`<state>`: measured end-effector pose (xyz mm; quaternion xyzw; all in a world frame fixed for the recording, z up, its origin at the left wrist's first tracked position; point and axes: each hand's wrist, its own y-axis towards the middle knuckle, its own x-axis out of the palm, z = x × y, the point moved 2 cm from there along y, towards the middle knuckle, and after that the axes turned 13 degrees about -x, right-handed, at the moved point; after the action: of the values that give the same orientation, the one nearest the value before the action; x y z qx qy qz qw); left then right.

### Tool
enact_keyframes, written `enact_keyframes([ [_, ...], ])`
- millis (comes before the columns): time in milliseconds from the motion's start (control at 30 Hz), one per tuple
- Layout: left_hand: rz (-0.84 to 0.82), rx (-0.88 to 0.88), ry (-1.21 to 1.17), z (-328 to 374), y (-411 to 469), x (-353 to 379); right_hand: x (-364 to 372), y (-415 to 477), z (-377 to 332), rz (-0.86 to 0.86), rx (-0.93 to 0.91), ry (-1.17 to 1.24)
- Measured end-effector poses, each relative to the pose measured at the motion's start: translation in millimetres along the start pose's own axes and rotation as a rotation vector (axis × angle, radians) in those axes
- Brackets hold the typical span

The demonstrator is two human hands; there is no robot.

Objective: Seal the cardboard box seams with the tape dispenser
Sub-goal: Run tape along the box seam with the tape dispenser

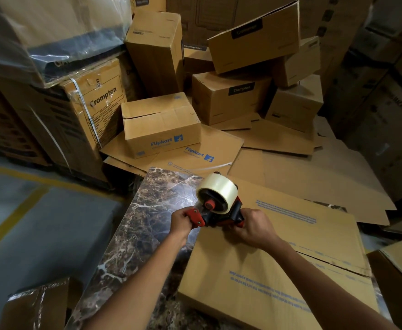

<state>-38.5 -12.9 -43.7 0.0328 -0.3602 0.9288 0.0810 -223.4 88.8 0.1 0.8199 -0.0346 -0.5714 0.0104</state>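
Note:
A flattened cardboard box with blue print lies on a dark marble table. A seam between its flaps runs across its right part. Above the box's far left corner I hold a red and black tape dispenser with a roll of clear tape on top. My left hand grips the dispenser's red front end. My right hand is closed on its handle at the back.
Beyond the table lie flat Flipkart cartons and a closed Flipkart box. Stacked Crompton boxes fill the back and left. Another carton stands at the right edge. A grey floor with yellow lines is at left.

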Motion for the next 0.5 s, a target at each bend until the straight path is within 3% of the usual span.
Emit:
enact_keyframes([
  [167,0.022,0.011,-0.026,-16.9,8.8,3.4,-1.2,0.5,4.7,-0.017,-0.039,-0.015],
  [367,0.089,0.161,0.039,-22.0,-0.8,9.5,-5.7,1.1,3.2,-0.032,-0.042,0.013],
  [500,0.133,0.124,0.056,-33.0,15.7,5.5,-9.0,0.4,3.6,-0.053,-0.041,0.011],
])
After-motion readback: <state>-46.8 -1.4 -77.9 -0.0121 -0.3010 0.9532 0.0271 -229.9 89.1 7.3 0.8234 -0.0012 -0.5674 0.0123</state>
